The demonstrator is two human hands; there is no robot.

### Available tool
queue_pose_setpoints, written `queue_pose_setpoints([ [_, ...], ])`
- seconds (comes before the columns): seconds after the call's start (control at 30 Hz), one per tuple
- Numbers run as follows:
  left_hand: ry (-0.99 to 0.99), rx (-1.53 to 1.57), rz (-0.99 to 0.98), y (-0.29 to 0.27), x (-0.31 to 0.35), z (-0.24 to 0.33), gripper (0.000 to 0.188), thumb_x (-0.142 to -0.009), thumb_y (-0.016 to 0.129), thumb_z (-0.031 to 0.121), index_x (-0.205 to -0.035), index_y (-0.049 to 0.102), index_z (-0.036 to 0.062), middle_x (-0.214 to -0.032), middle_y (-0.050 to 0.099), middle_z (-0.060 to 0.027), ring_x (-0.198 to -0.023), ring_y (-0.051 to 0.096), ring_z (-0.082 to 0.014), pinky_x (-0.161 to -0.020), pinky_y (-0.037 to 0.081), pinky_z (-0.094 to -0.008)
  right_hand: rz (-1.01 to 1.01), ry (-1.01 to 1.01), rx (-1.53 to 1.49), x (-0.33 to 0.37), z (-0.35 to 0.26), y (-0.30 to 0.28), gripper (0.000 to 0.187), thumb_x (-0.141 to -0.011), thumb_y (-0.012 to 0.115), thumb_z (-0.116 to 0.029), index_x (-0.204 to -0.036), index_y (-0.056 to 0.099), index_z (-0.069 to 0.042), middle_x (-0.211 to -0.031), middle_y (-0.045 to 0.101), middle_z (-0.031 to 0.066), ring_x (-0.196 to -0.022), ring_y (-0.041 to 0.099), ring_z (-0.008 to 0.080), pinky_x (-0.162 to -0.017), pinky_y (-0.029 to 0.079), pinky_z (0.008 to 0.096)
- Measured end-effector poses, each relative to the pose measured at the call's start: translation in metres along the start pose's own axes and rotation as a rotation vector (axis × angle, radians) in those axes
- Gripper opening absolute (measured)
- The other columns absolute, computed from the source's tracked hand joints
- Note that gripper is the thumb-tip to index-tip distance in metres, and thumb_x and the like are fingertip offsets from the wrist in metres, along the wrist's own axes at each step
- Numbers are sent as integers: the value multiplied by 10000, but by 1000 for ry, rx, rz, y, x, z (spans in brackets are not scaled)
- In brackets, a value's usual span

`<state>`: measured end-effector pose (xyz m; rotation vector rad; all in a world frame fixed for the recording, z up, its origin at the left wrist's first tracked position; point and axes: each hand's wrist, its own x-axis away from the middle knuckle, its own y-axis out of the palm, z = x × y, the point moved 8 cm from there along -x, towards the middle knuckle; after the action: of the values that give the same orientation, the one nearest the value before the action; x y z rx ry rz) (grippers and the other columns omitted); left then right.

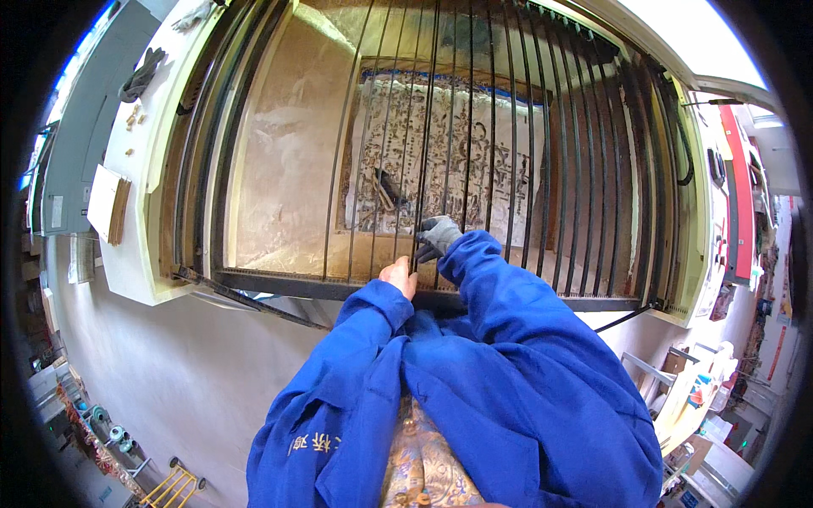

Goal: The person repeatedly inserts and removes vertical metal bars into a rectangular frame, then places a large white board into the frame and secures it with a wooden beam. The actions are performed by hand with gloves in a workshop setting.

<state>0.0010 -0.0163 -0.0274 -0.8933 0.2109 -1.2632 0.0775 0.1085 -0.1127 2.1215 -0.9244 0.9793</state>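
In front of me several dark slats (468, 169) run front to back across the open bed of a large machine. My left hand (398, 275), bare, is at the bed's near edge with its fingers closed on one slat's near end. Just beyond it, my right hand (439, 235), in a grey glove with dark fingers, is closed around the same slat. The sleeves are blue. Under the slats lies a pale, debris-covered sheet (500, 161) with many small dark scraps, and a dark block-like piece (388, 188) rests near its left side.
A dark front rail (533, 299) spans the bed's near edge. On the white left ledge (140, 245) are a dark glove (142, 74), small tan pieces and a stack of thin boards (118, 212). At lower left stands a yellow cart frame (174, 487); a cluttered bench (694, 398) is at right.
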Motion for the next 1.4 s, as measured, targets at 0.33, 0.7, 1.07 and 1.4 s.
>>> queue_pose_setpoints([
  [0.33,-158,-187,-289,0,-10,4,325,-864,637,294,-969,602,-13,-922,656,-265,-907,628,-430,-801,501,-492,41,8,141,-11,5,0,165,-884,563,-20,-1039,589,31,-797,641,251,-636,687,415,-493,599,512],
  [0.7,-207,166,-26,-59,-3,44,357,-849,671,364,-849,611,12,-752,638,-173,-750,635,-317,-691,492,-413,186,-269,871,-29,-12,-8,145,-730,640,-174,-812,725,-89,-751,701,110,-703,678,247,-645,519,376],
  [1.07,-48,396,70,-71,49,122,224,-876,597,188,-777,568,-10,-630,536,-169,-601,550,-295,-569,420,-420,93,-258,687,42,-50,14,250,-829,612,-233,-913,681,-8,-823,687,208,-749,687,368,-662,542,463],
  [1.4,-118,130,132,-54,174,26,221,-844,644,239,-849,580,27,-694,614,-235,-668,624,-430,-604,489,-487,69,-436,-37,68,-18,14,262,-964,516,-139,-1192,597,-38,-1034,651,143,-650,693,251,-504,576,356],
])
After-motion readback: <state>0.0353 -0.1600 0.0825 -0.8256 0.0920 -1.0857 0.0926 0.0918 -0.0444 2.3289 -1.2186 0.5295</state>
